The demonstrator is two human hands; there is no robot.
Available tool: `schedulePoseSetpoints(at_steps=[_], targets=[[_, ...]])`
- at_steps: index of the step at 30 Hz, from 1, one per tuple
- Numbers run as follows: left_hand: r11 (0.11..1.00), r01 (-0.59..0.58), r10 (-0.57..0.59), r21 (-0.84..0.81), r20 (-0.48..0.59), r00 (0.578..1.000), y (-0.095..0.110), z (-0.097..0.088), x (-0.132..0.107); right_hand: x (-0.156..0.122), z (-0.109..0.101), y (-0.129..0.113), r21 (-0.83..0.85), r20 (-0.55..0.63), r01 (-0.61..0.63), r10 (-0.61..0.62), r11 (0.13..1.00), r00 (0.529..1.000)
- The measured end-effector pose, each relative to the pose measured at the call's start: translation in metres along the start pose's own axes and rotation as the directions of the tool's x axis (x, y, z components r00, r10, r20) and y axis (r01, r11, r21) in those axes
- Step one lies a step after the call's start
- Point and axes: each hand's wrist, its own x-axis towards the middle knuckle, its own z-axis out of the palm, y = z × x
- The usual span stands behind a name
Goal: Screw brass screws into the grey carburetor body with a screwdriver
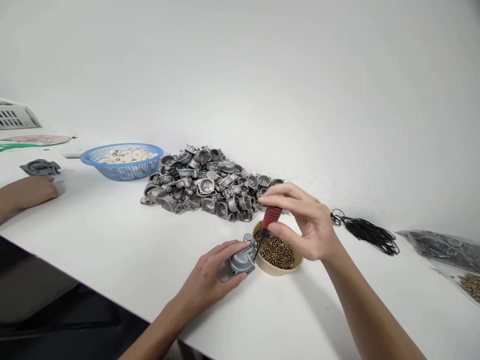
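My left hand (215, 270) is closed around a grey metal carburetor bowl (242, 259), holding it on the white table. Between the fingers and thumb of my right hand (300, 217) is a screwdriver (272, 217) with a red and black handle. Its dark shaft slants down and left, and the tip meets the right edge of the bowl. Just behind and to the right of that part stands a cream-coloured tub (277, 271), filled with small brass-coloured screws (276, 252).
A large heap of grey metal bowls (206, 185) lies against the wall. Left of it stands a blue basket (125, 170) of white pieces. Another person's hand (37, 190) rests near a metal part (40, 167). Black cords (369, 232) and plastic bags (446, 250) lie right.
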Motion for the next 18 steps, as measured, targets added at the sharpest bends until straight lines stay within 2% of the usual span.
schedulePoseSetpoints(at_steps=[2, 3, 6, 8, 12, 14, 16, 18], targets=[[1.000, -0.001, 0.001, 0.008, -0.004, 1.000, 0.000, 0.000, 0.000, 0.000, -0.001, -0.002, 0.079, 0.080, -0.049, 0.042, 0.996, 0.996], [1.000, -0.001, 0.001, 0.010, -0.006, 1.000, 0.001, 0.000, 0.000, 0.000, -0.001, -0.002, 0.077, 0.078, -0.051, 0.045, 0.996, 0.996], [1.000, 0.004, -0.004, 0.009, -0.009, 1.000, 0.001, 0.000, 0.000, 0.001, -0.004, -0.005, -0.114, -0.017, 0.027, -0.030, 0.993, 0.999], [1.000, 0.003, -0.003, 0.004, -0.010, 1.000, 0.001, 0.000, 0.000, 0.002, -0.007, -0.007, -0.201, 0.004, 0.045, -0.046, 0.979, 0.999], [1.000, 0.006, -0.006, 0.000, -0.004, 1.000, 0.001, 0.000, 0.000, 0.001, -0.012, -0.011, -0.067, 0.121, -0.042, 0.049, 0.997, 0.991], [1.000, 0.009, -0.009, 0.001, -0.002, 1.000, 0.001, 0.000, 0.000, 0.001, -0.012, -0.010, -0.038, 0.084, -0.046, 0.049, 0.998, 0.995], [1.000, 0.008, -0.008, -0.003, -0.001, 1.000, 0.001, -0.001, 0.000, 0.002, -0.011, -0.008, -0.112, 0.002, -0.010, 0.010, 0.994, 1.000], [1.000, 0.010, -0.010, -0.009, 0.003, 1.000, 0.001, -0.001, 0.000, 0.002, -0.009, -0.007, -0.175, -0.019, 0.011, -0.015, 0.985, 1.000]])
